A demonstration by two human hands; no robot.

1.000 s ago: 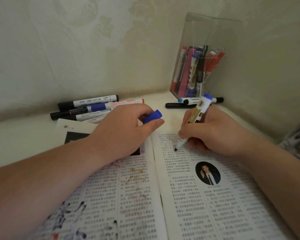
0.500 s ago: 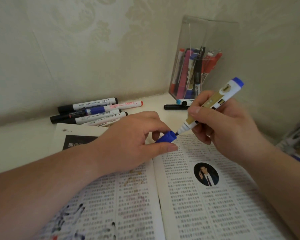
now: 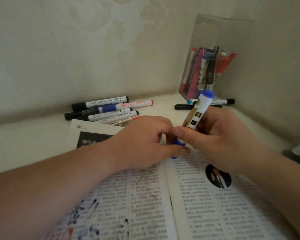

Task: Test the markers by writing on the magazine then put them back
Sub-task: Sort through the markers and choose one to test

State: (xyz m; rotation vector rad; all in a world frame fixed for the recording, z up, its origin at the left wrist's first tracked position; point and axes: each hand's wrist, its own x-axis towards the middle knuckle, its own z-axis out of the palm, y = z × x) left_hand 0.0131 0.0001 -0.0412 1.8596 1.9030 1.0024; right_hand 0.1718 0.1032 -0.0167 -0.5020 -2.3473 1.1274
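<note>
Tip of the blue-ended marker point(image 3: 200, 110) was hidden, and the blue cap point(image 3: 179, 144) mostly covered. Left hand point(image 3: 142, 142) pinched the cap between thumb and forefinger. Right hand point(image 3: 220, 135) fingers were curled round the barrel, just above the open magazine point(image 3: 206, 205).

Dim, soft light; blurred, with wide-angle edge distortion

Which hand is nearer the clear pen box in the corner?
Right. The right hand is just in front of the clear pen box; the left hand sits farther left.
</note>
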